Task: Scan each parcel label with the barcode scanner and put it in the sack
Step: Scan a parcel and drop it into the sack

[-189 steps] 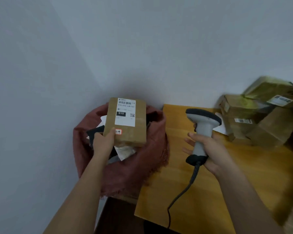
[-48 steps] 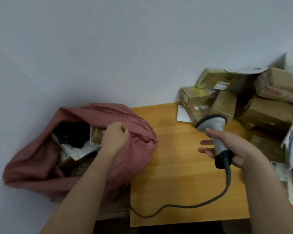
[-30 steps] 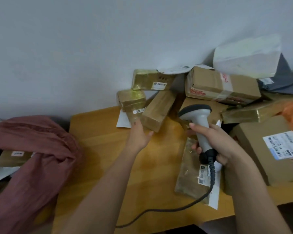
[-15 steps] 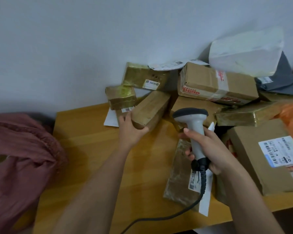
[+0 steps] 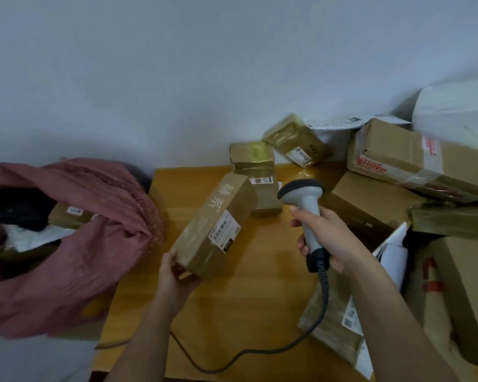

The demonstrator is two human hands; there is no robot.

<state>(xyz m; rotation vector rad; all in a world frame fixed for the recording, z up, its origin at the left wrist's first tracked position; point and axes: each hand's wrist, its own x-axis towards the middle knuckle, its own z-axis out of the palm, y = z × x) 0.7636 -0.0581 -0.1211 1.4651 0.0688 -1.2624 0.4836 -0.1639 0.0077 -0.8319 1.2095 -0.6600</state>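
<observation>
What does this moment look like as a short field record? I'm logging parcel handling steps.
left hand: grips the long box by its near end, label facing up
right hand: grips the scanner, head above the table
sack: open, left of the table, parcels inside
pile: unscanned parcels at the right, against the wall
step: box lifted, scan likely next

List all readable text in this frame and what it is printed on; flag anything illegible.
"010", white on a black patch, seen rotated: shipping label of the long brown parcel in the left hand.
Two large pale Chinese characters on that parcel's side: too blurred to read.
Red print on the big carton: blurred.
Other labels: too small.
</observation>
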